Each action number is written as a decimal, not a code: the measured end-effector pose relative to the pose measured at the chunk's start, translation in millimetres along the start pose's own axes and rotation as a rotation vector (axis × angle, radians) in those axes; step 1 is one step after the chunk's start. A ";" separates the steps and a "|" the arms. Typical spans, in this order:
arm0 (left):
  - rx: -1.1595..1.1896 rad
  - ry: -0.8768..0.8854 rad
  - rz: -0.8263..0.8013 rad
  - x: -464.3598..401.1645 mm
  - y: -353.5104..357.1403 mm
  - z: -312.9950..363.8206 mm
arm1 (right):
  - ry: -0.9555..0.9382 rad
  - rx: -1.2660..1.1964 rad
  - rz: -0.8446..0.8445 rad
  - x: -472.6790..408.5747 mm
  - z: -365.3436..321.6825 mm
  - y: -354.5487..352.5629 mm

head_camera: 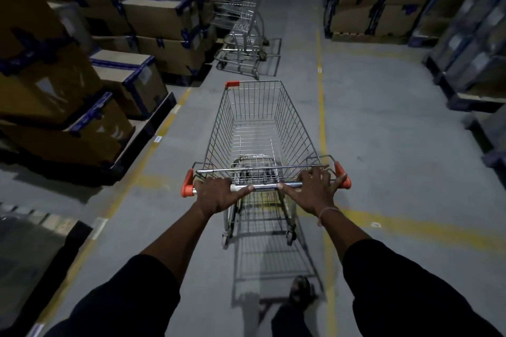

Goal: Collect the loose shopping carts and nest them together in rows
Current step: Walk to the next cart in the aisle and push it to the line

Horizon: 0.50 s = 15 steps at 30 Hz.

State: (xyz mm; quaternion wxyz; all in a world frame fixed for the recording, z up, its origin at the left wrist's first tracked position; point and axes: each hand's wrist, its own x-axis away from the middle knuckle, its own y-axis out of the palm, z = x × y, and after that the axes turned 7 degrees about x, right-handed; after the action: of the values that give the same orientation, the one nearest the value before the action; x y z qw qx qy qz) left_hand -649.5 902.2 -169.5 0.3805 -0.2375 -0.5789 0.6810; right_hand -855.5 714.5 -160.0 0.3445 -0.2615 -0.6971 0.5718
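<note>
One wire shopping cart (pixel 260 134) with orange corner caps stands in the aisle on the grey floor (pixel 383 123), its basket bare, and both hands curl round its chrome handle bar (pixel 264 186): the left hand (pixel 217 194) grips near the left orange end, the right hand (pixel 315 190) grips near the right end with a thin band at the wrist. Farther up the aisle, well apart from this cart, a row of nested carts (pixel 241 16) stands beside stacked cardboard boxes (pixel 153 19) on the left. More boxes line the right side beyond a yellow floor line (pixel 321 107).
</note>
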 end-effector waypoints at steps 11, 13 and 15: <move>0.065 0.030 -0.021 -232.2 -12.4 23.1 | -0.059 0.079 -0.189 -233.9 31.3 -63.0; 0.082 0.013 -0.012 -270.3 -12.3 27.2 | -0.076 0.064 -0.216 -271.6 37.4 -73.7; 0.079 0.012 0.007 -303.2 -11.9 30.4 | -0.092 0.069 -0.235 -308.1 41.8 -79.9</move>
State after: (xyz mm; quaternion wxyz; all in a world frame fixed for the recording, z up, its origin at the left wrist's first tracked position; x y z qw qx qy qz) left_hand -488.6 643.7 -186.8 0.3908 -0.2283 -0.5484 0.7031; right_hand -693.0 438.3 -142.2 0.3856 -0.1398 -0.7178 0.5626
